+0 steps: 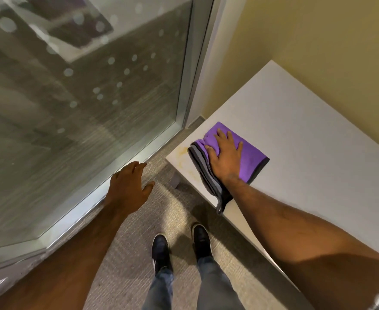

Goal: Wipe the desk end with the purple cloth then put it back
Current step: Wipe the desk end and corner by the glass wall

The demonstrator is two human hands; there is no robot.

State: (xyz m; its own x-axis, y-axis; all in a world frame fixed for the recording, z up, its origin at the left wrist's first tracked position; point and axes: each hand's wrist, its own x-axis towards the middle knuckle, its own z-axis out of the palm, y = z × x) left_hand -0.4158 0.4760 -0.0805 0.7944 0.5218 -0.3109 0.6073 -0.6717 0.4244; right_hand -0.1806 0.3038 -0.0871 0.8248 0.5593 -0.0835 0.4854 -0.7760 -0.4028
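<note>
A glass wall [83, 108] stands left of the white worktop [307, 153]. Near its end, beside a yellowish stain [181, 159], the right hand [225, 156] presses flat, fingers spread, on the folded purple cloth [251, 159]. The left hand [128, 186] hangs open and empty over carpet [177, 211].

hands: 2 [129, 186] [225, 155] | cloth [251, 157]: 1 | desk [307, 142]: 1 | shoes: 2 [160, 248] [201, 239]

Folded purple cloth [250, 156] lies flat near the white desk [307, 142] end.

i seem to be in an office: a dotted glass partition [83, 90] in a metal frame, grey carpet [126, 247], a plain white desk [307, 142].
</note>
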